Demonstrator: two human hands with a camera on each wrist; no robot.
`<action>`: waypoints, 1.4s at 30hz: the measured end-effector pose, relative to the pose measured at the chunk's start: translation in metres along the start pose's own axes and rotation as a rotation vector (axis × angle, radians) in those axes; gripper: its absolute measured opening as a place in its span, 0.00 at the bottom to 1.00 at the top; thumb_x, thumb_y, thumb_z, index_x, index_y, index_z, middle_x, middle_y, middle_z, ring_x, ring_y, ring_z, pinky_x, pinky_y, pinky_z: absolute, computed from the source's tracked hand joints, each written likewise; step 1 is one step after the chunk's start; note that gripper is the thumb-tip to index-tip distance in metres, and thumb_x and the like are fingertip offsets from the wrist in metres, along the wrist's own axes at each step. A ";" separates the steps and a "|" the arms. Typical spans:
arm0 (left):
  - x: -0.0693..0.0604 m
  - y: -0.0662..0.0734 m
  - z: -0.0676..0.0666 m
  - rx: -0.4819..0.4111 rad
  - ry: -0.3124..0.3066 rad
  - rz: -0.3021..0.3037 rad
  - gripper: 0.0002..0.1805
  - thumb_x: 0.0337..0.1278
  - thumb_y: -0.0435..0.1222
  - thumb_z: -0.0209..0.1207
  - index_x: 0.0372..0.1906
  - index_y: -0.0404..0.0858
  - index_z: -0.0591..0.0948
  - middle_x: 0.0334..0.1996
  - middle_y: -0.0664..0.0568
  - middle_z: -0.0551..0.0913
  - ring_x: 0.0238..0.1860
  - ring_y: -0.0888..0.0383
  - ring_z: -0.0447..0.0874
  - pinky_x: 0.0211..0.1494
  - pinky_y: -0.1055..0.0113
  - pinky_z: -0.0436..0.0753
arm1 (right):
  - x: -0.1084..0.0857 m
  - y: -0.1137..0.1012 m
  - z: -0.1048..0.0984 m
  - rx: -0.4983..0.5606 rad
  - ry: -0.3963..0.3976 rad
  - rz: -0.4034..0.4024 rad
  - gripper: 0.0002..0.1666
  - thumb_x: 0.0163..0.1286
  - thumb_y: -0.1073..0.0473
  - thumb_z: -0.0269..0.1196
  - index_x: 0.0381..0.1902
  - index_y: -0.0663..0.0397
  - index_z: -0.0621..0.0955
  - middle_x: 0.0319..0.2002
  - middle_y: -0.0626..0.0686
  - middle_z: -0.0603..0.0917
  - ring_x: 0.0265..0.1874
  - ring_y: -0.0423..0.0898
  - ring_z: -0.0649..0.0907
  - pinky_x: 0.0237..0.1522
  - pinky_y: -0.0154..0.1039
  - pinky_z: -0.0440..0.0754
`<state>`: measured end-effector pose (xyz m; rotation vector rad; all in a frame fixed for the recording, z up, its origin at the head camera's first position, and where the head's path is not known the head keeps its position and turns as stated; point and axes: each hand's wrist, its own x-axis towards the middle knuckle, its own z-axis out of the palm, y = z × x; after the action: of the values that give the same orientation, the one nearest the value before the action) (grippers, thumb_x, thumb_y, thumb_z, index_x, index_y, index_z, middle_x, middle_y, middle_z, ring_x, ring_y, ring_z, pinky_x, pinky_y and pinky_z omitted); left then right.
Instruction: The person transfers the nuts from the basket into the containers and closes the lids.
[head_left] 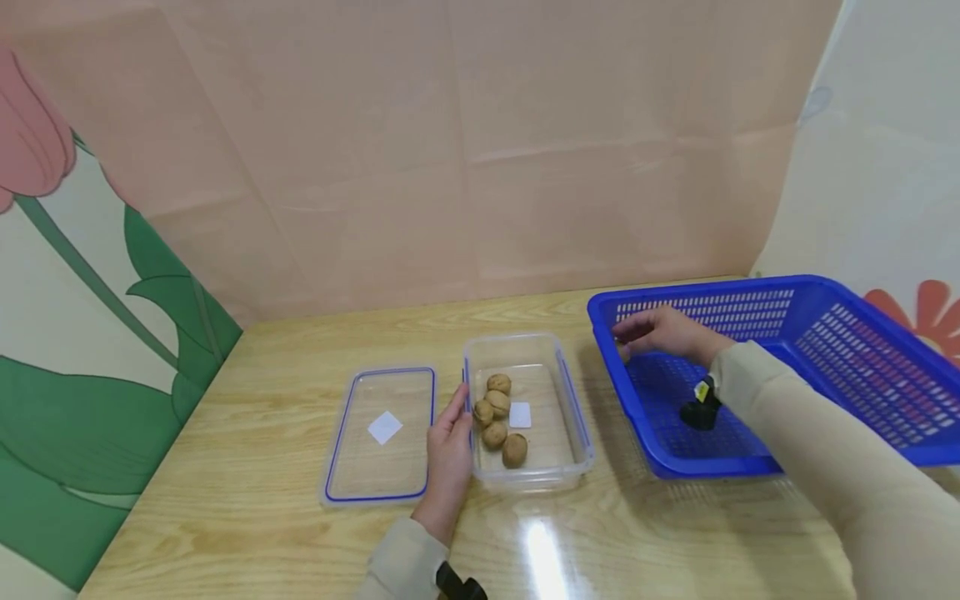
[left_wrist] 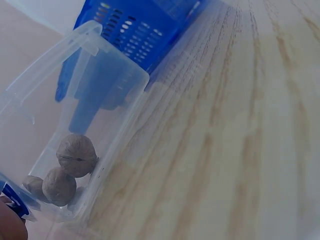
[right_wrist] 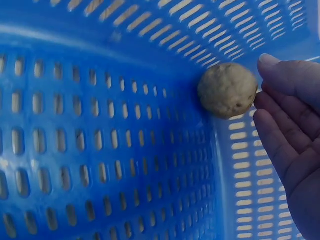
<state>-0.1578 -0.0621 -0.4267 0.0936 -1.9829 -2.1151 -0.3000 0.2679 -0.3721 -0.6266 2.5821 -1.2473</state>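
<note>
Head view shows lid [head_left: 390,471] off, nuts [head_left: 496,405] in box [head_left: 573,400], left hand [head_left: 450,458] straight, one nut [right_wrist: 227,90] still in basket [head_left: 712,468] by right hand [head_left: 663,331], fingers apart.

I can read no writing: the white patch [head_left: 520,415] in my box [head_left: 534,478] and the white square [head_left: 385,427] on the lid [head_left: 378,479] left of it look plain; the yellow mark [head_left: 702,391] on my wristband [head_left: 698,416], right of the box, is too small.

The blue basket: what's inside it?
One walnut shows near a corner, beside the right hand. In the head view, the sleeve covers part of the basket; whatever may lie behind it there cannot be seen.
</note>
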 end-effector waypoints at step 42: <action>0.001 0.001 -0.001 -0.007 -0.012 -0.031 0.24 0.61 0.25 0.43 0.63 0.35 0.68 0.65 0.49 0.66 0.69 0.51 0.57 0.72 0.58 0.57 | 0.006 0.005 0.004 -0.177 0.010 0.017 0.22 0.45 0.63 0.72 0.41 0.66 0.82 0.38 0.60 0.85 0.38 0.46 0.82 0.38 0.27 0.78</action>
<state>-0.1584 -0.0631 -0.4255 0.1115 -1.9930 -2.1467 -0.3051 0.2652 -0.3780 -0.6302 2.7204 -1.0260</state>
